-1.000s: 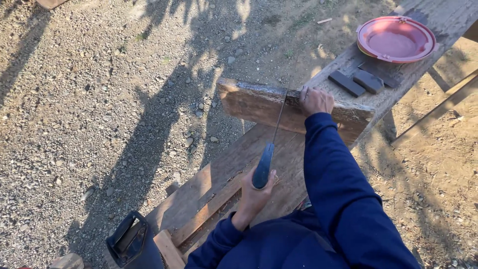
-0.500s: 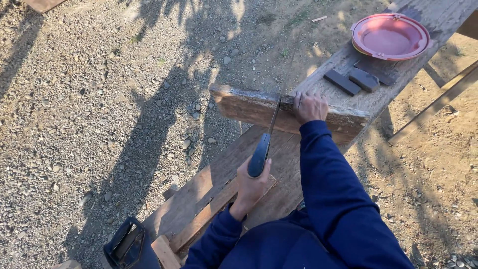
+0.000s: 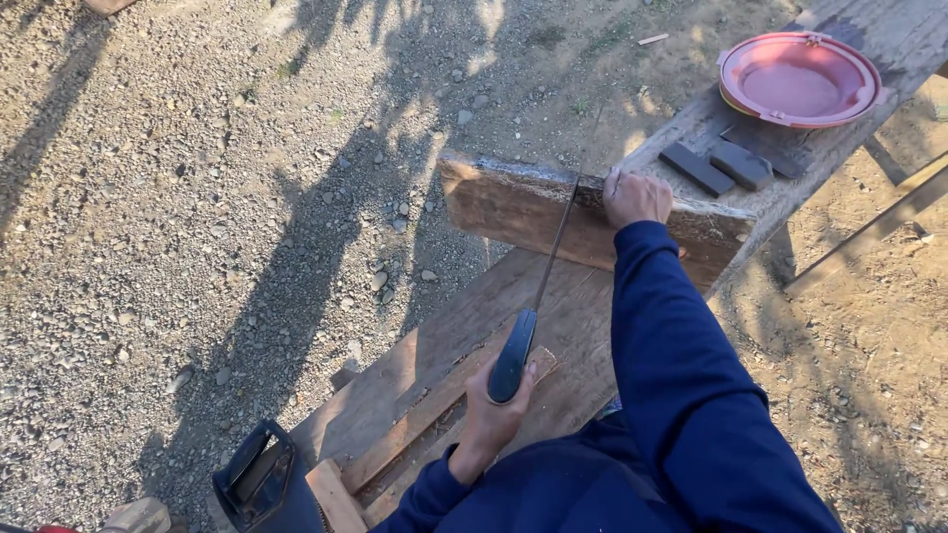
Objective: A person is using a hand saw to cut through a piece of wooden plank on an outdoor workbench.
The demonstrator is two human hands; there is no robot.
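Observation:
My left hand (image 3: 492, 413) grips the dark blue handle of a handsaw (image 3: 514, 355). Its thin blade runs up and away into the top edge of a weathered wooden plank (image 3: 513, 207) that stands on edge across a wooden bench (image 3: 434, 365). Just right of the blade, my right hand (image 3: 635, 197) presses down on the plank's top edge. Both of my arms are in dark blue sleeves.
At the far right of the bench lie a pink round lid or dish (image 3: 798, 79) and two dark flat blocks (image 3: 719, 166). A dark open case (image 3: 259, 479) sits at the bench's near end. Gravel ground (image 3: 197, 227) spreads to the left, with long shadows across it.
The saw handle and my left hand moved forward a little, then drew back towards me. My right hand stayed on the plank.

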